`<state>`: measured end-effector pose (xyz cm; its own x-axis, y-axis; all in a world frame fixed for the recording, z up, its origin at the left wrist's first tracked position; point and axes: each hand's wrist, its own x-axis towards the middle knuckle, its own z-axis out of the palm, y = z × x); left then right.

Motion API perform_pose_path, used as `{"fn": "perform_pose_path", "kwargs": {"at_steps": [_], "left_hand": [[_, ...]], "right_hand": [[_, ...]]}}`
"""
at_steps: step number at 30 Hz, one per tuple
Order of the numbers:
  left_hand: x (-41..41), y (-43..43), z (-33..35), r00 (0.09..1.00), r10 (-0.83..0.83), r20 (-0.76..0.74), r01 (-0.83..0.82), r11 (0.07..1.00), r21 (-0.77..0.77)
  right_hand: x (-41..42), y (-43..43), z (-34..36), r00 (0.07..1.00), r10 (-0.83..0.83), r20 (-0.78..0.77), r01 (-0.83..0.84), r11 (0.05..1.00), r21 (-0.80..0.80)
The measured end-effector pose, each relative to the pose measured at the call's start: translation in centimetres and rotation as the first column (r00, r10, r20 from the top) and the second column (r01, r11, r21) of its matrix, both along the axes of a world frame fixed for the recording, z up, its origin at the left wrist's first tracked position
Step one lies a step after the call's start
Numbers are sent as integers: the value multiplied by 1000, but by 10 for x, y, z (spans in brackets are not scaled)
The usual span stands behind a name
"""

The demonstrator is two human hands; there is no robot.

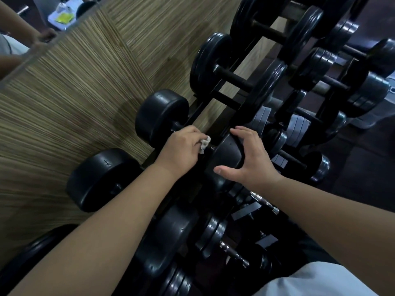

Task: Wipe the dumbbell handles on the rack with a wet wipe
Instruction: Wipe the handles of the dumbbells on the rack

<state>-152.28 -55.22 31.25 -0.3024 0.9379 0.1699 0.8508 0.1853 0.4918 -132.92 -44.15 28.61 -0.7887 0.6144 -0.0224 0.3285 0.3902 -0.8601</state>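
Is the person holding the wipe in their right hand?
No, the white wipe is gripped in the left hand, while the right hand rests with spread fingers on a black dumbbell.

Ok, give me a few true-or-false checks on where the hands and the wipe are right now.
1. The left hand grips the wet wipe. True.
2. The right hand holds a second wipe. False: it holds nothing; its spread fingers lie over a black dumbbell end.
3. The wet wipe sits beside that dumbbell end, on its inner side, where the handle runs. True, though the hand hides most of the handle.
4. The rack stands against a white tiled wall. False: behind it is a striped wood-grain panel.
5. Some smaller dumbbells nearer the camera have chrome handles. True.
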Motion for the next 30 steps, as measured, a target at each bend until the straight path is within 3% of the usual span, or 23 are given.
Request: {"fn": "perform_pose_path", "kwargs": {"at_steps": [4, 8, 15, 20, 23, 26, 30], "left_hand": [[4, 0, 2, 988, -157, -3, 156, 986, -62], [-9, 1, 8, 952, -248, -178, 231, 967, -108], [-18, -4, 0, 972, 14, -233, -9, 1000, 22], [-24, -16, 0, 970, 190, -153, -187, 982, 32], [-16, -19, -7, 953, 304, -5, -304, 952, 48], [-6, -24, -16, 970, 242, 38, -243, 969, 42], [-11, -22, -16, 982, 188, -13, -186, 979, 78]], "right_hand": [[0, 0, 0, 1000, -9, -4, 9, 1000, 4], [0, 0, 0, 1000, -10, -5, 10, 1000, -18], [0, -1, 2, 1000, -6, -1, 6, 999, -37], [1, -1, 3, 1000, -2, -1, 2, 998, -55], [1, -2, 3, 1000, -10, -5, 9, 998, -60], [0, -3, 4, 1000, -17, -12, 16, 998, -57], [0, -4, 3, 1000, -15, -9, 15, 999, -50]]}}
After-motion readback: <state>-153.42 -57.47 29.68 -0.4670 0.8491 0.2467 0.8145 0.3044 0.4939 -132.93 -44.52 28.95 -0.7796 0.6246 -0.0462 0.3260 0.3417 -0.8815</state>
